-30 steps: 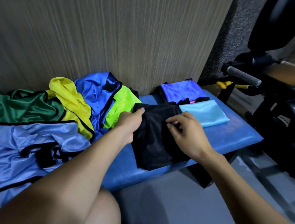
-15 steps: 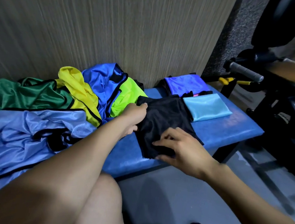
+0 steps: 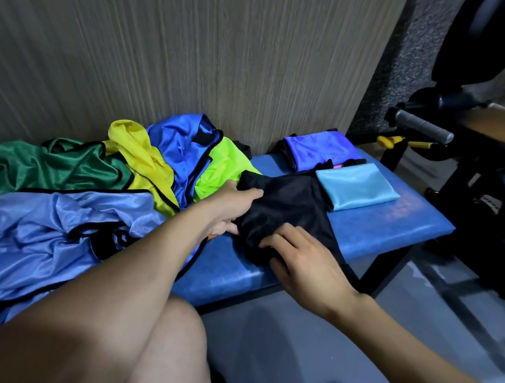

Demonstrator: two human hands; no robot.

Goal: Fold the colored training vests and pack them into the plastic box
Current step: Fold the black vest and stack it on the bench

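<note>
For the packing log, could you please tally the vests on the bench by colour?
Black: 1
Light blue folded: 1
Violet-blue folded: 1
Lime: 1
Royal blue: 1
Yellow: 1
Green: 1
Pale blue: 1
Total: 8 visible

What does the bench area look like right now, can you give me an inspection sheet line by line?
Surface: blue padded bench against a wood-grain wall.
Job's things: black vest being folded; folded light blue vest and purple vest behind it; no plastic box in view.
Clutter: loose green vest, yellow vest, lime vest, pale blue vest.
Grips: left hand grips the black vest's edge; right hand pinches its near edge.
Cables: nothing seen.
Surroundings: gym machine, grey floor.
</note>
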